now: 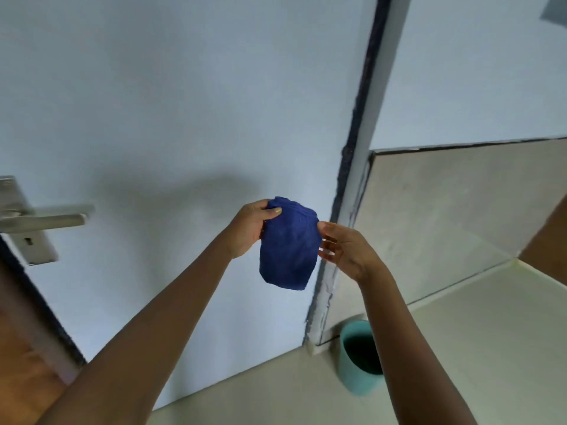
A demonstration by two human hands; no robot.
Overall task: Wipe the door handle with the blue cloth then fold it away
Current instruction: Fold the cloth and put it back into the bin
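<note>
A dark blue cloth [288, 246], folded into a small hanging bundle, is held in the air in front of a white door [184, 102]. My left hand [250, 227] pinches its upper left corner between thumb and fingers. My right hand [345, 245] touches its right edge with fingers spread and the fingertips against the fabric. The silver lever door handle [46, 220] on its metal plate, with a keyhole below, sits at the far left, well away from both hands.
A pale teal bin [356, 360] stands on the tiled floor below my right forearm, beside the door frame [352, 185]. Beige wall tiles run to the right. Wooden flooring shows at the lower left past the door edge.
</note>
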